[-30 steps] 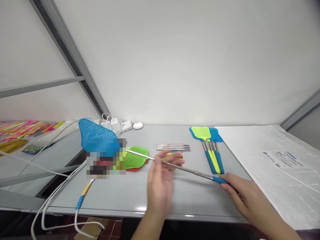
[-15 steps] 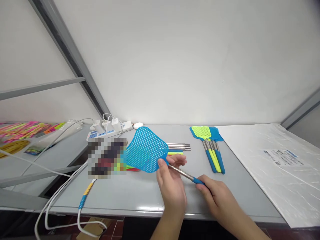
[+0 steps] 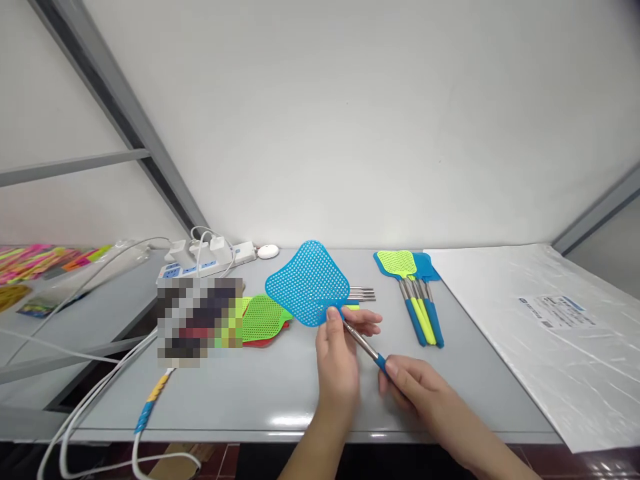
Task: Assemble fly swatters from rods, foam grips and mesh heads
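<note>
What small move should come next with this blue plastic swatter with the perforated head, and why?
I'd probably lay the swatter beside the blue and yellow-green plastic swatters on the right: only a short stretch of its silver metal rod shows, much like theirs, and your right hand grips its blue handle.

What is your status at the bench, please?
Left grip at the mesh end of the blue fly swatter; right grip on its blue handle. Swatter held above the table. No visible obstruction.
</note>
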The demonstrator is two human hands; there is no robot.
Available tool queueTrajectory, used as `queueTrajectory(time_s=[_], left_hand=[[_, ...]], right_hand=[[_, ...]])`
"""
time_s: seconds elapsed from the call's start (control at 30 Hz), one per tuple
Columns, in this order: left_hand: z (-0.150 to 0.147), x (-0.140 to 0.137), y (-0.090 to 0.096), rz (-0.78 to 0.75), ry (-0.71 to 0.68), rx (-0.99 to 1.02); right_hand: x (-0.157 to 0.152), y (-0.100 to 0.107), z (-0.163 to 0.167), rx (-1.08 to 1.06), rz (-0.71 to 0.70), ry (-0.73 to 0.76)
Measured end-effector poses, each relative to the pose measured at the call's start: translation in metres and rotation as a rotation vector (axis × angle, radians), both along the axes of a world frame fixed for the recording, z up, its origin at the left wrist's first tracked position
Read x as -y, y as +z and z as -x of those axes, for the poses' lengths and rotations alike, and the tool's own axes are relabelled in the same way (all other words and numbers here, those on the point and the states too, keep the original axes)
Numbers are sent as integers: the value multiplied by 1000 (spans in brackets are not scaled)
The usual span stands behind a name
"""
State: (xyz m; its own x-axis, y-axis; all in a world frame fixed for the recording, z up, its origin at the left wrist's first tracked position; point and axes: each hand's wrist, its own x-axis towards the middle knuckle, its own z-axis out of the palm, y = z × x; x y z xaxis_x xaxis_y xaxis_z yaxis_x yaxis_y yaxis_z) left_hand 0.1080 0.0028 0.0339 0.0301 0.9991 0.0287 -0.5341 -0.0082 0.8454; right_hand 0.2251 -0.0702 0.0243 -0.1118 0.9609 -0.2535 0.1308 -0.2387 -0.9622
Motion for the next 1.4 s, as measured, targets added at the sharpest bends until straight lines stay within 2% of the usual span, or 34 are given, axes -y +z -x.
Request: queueTrajectory(time_s=[0.1, 0.17, 0.3, 0.37, 0.53, 0.63, 0.8, 0.87, 1.1, 1.27, 1.4], left_hand=[[4, -14, -6, -4, -21, -205], [4, -17, -8, -22, -68, -328], [1, -9, -10, -90, -304, -487], [0, -2, -11, -142, -348, -586], [4, 7, -19, -353, -242, -843], [5, 6, -22, -441, -205, -947], [3, 5, -27, -611, -164, -1039], [2, 5, -29, -645, -172, -1061], [2, 5, -26, -643, -214, -1069], [3, 4, -25, -626, -228, -1054], [4, 5, -25, -606, -244, -1046]], right_hand=[[-4, -10, -5, 435, -308, -157], [-2, -18, -12, 651, -449, -251], [0, -22, -33, 866, -560, -346], [-4, -15, -49, 956, -511, -424], [-36, 16, -83, 1238, -219, -559], [-56, 28, -89, 1295, -105, -511], [-73, 27, -83, 1343, 16, -422], [-75, 25, -80, 1336, 30, -386], [-70, 23, -71, 1332, -61, -230], [-68, 22, -69, 1427, -42, -189], [-70, 24, -71, 1400, 2, -169]])
